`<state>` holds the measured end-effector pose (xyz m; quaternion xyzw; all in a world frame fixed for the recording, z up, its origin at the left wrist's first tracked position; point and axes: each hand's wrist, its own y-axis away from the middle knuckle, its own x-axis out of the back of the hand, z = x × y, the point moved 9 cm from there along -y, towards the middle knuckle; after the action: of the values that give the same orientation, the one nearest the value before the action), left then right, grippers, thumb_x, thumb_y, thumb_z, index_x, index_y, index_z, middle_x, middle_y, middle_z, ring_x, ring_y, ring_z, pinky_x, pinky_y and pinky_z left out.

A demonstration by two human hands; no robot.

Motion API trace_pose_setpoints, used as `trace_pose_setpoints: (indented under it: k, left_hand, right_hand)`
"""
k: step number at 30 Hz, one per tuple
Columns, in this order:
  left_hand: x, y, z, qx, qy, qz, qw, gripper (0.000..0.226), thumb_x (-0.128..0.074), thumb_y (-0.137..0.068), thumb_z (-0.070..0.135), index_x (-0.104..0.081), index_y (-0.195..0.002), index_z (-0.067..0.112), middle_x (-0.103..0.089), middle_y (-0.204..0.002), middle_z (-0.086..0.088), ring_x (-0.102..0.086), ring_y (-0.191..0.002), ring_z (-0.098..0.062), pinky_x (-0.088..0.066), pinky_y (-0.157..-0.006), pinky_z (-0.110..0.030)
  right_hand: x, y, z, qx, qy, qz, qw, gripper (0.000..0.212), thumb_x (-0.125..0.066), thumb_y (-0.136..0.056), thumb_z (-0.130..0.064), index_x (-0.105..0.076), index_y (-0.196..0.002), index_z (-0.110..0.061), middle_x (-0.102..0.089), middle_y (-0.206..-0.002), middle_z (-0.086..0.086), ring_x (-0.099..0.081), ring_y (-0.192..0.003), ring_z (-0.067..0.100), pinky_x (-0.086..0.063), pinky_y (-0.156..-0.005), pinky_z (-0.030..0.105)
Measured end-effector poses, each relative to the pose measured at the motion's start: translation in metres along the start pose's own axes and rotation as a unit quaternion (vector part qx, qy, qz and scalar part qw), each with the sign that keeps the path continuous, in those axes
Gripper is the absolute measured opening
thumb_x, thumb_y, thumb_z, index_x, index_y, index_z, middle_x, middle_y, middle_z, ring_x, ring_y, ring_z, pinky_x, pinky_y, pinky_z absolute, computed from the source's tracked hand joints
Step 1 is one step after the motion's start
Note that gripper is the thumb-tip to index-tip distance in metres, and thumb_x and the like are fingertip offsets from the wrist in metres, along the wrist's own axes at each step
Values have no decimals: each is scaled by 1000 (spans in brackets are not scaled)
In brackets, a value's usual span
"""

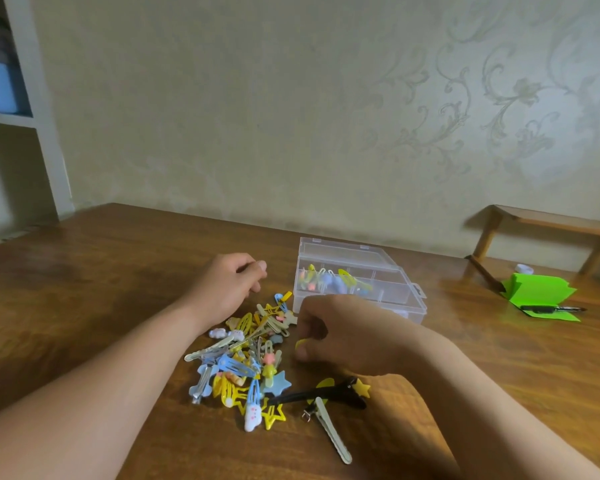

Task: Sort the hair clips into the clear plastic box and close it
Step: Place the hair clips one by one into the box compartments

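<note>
Right hand (340,336) pinching yellow clip (301,343), by near edge of clear box (407,303)

head cam | faces forward-down, close over table (118,271) | single view

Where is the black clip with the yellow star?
The black clip lies on the table, low in the head view, right of the clip pile, just nearer than the right hand.

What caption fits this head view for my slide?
Right hand pinches a yellow clip by the clip pile; left hand rests near the open clear box.
</note>
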<state>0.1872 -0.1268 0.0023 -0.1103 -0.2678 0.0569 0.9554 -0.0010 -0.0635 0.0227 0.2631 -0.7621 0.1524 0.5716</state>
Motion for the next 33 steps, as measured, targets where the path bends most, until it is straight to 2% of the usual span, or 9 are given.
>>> trace_pose_setpoints:
  k: [6, 10, 12, 15, 18, 21, 26, 30, 33]
  left_hand:
    - [0, -4, -4, 8, -3, 1, 1000, 33, -56, -110, 44, -78, -97, 24, -76, -94, 1, -71, -95, -19, -55, -94, -45]
    - [-3, -4, -2, 8, 2, -8, 1000, 32, -54, -111, 44, -76, -99, 24, -76, -94, 1, -70, -92, -20, -56, -90, -44]
    - [-3, -4, -2, 9, 5, -8, 1000, 30, -54, -111, 43, -76, -101, 25, -76, -93, 3, -69, -91, -19, -55, -89, -41]
    - [-1, -4, -3, 10, 6, -5, 1000, 30, -53, -111, 43, -76, -100, 26, -76, -92, 5, -69, -91, -18, -55, -89, -41]
    - [-1, -4, -3, 9, 3, -4, 1000, 31, -53, -111, 44, -76, -100, 27, -76, -92, 6, -69, -91, -17, -54, -87, -40]
    - [-1, -5, -3, 9, 6, -5, 1000, 31, -53, -111, 43, -76, -101, 25, -76, -93, 5, -69, -91, -17, -53, -86, -38]
    - [0, -4, -2, 10, -4, -3, 1000, 31, -52, -111, 44, -76, -100, 26, -76, -92, 6, -68, -90, -16, -53, -84, -37]
    - [0, -4, -1, 9, -2, -4, 1000, 31, -53, -111, 43, -76, -101, 26, -76, -93, 5, -69, -91, -16, -54, -85, -37]
    - [0, -4, -3, 11, -6, -5, 1000, 33, -54, -109, 47, -77, -99, 25, -77, -95, 5, -72, -95, -17, -59, -94, -44]
  right_hand:
    - [50, -3, 30, -8, -121, 174, 977, 13, -70, -101, -18, -73, -111, -25, -76, -91, -7, -72, -77, 6, -62, -73, 25]
    - [94, -21, 88, -103, -154, 291, 939, 4, -79, -93, -21, -77, -93, -25, -77, -82, -6, -68, -70, 10, -54, -69, 31]
    - [95, -39, 105, -138, -139, 272, 942, 2, -81, -91, -22, -80, -92, -21, -77, -84, -2, -65, -67, 13, -51, -65, 29]
    - [83, -61, 113, -151, -101, 203, 962, 6, -79, -93, -19, -83, -97, -17, -77, -89, -4, -70, -83, 16, -56, -74, 29]
    - [71, -71, 113, -150, -80, 151, 974, 10, -75, -97, -20, -83, -102, -17, -77, -91, -7, -70, -85, 12, -51, -69, 20]
    - [66, -77, 114, -158, -98, 136, 973, 13, -76, -97, -22, -84, -105, -17, -79, -95, -1, -73, -87, 15, -54, -68, 21]
    - [70, -65, 114, -160, -137, 193, 958, 15, -68, -101, -21, -82, -105, -16, -79, -93, -2, -73, -94, 24, -60, -90, 42]
    - [77, -32, 93, -132, -155, 290, 935, 16, -64, -102, -25, -80, -104, -23, -78, -94, -10, -71, -93, 15, -57, -84, 35]
    - [66, -9, 59, -63, -144, 289, 944, 17, -63, -104, -26, -79, -102, -30, -76, -92, -18, -68, -82, 1, -50, -70, 21]
